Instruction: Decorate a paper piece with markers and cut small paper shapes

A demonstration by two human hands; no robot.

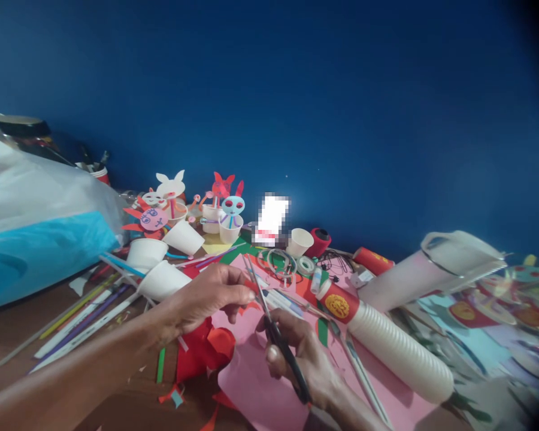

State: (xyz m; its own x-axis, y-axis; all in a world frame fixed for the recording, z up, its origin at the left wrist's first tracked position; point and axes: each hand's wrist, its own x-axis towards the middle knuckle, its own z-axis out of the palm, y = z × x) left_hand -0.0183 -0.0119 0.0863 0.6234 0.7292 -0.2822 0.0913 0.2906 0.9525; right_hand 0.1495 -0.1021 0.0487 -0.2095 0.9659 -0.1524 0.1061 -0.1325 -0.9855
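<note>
The right hand point(300, 344) grips black scissors point(277, 336) — blades pointing far and slightly left; the left hand's point(211, 293) hold is unclear — above a cluttered brown table point(139, 395), blue wall point(269, 90) beyond.

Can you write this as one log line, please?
right hand: holds scissors | left hand: close to the blades | below: pink paper

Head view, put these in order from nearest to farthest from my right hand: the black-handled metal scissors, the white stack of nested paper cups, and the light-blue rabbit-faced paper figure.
1. Black-handled metal scissors, held in your right hand.
2. White stack of nested paper cups, lying to its right.
3. Light-blue rabbit-faced paper figure, off to its left, farther back.
</note>
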